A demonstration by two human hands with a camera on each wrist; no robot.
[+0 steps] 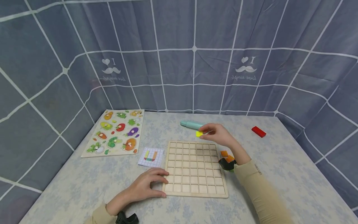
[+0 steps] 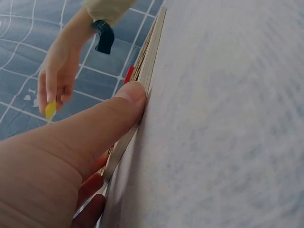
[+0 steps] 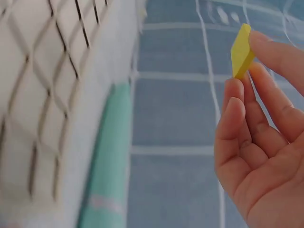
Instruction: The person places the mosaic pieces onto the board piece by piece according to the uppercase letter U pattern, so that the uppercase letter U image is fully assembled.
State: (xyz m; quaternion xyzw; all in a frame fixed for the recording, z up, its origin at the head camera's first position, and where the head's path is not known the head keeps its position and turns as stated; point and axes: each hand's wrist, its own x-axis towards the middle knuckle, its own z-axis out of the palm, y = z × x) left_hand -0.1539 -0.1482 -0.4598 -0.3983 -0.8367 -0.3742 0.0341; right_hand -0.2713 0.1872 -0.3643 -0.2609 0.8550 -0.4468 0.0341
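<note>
We judge this a carry, the right hand (image 1: 216,134) pinching the yellow tile (image 1: 199,133) near the far edge of the board (image 1: 193,168), the left hand (image 1: 145,185) loosely touching its side, and placing would call for careful alignment.

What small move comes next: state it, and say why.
Probably bring the yellow tile over the grid board and lower it into a square: the right hand pinches it clear of the board, the visible squares are bare, the left hand touches the board's left edge, and the nearby card shows yellow.
</note>
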